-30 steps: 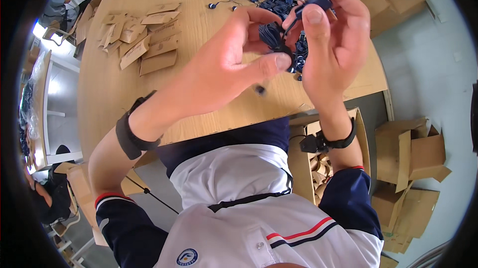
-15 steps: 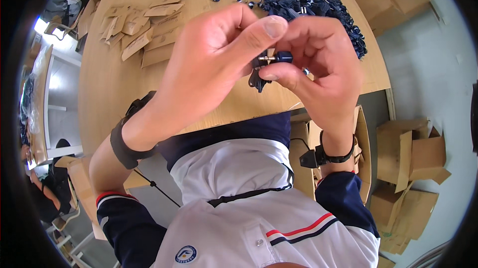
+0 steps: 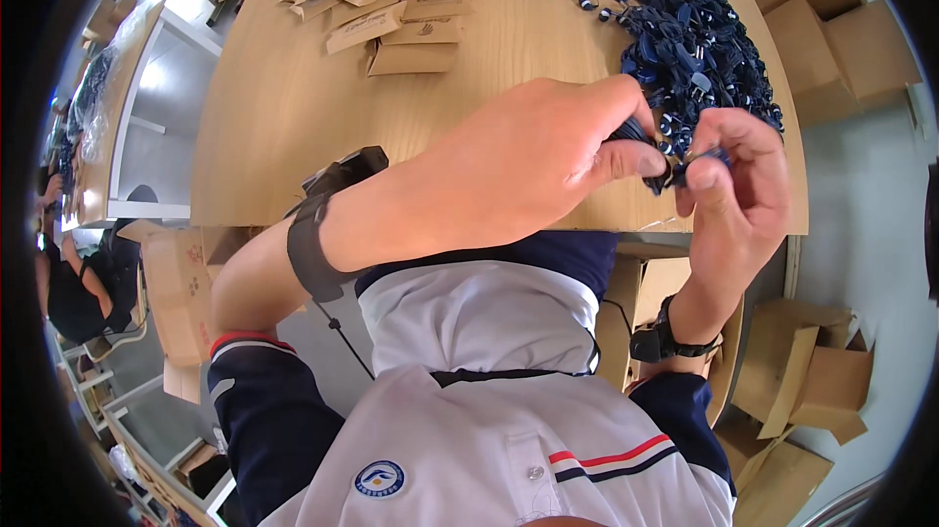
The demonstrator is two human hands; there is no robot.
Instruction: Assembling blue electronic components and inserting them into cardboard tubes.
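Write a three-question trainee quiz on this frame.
1. True or false: both hands pinch one dark earphone cord.
2. What lies at the table's far left? A) brown paper sleeves B) bottles C) tools
3. Fill in: the earphone pile lies at the table's far ____ side.

Key: 1 true, left hand and right hand meet on the cord. 2 A, the sleeves on the table. 3 right, see the pile.

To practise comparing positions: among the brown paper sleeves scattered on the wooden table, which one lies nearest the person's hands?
The plain brown sleeve at the near edge of the scatter. It lies closest to the left hand; the others lie farther up the table.
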